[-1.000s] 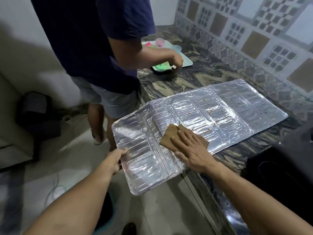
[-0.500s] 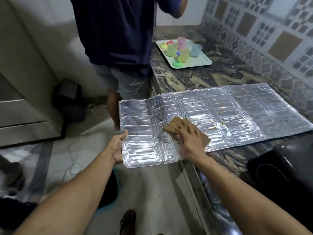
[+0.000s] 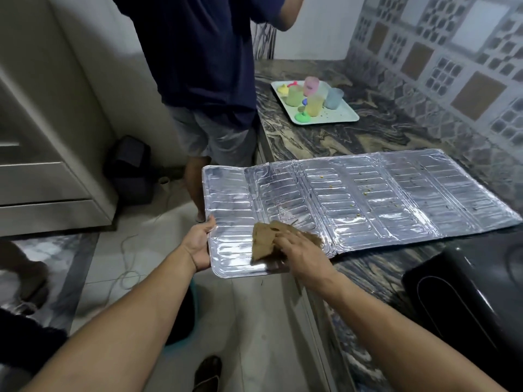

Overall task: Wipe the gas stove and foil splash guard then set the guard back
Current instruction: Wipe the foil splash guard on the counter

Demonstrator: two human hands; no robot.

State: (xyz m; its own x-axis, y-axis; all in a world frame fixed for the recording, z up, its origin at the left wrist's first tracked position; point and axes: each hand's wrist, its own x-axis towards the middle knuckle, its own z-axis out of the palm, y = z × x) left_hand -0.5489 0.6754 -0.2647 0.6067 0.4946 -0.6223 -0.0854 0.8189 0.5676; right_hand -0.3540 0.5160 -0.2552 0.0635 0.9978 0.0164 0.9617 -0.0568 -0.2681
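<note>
A: Grip state?
B: Foil guard (image 3: 353,199) edge is gripped by left hand (image 3: 199,244); brown cloth (image 3: 268,240) is pressed flat under right hand (image 3: 300,250), fingers straight.
A: Guard location?
B: Laid flat on counter (image 3: 325,137), left end overhanging floor. Crumbs seen mid-panel. Stove (image 3: 467,301) just beside.

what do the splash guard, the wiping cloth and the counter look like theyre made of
Splash guard: thin aluminium foil sheet by the look, mirror-bright, embossed with rows of slots and creased at its folds.
Cloth: brown, matte, seemingly soft fabric or sponge cloth; it bends under the right hand.
Counter: polished stone, likely marble or granite, with swirling dark and tan veins and a glossy sheen.
</note>
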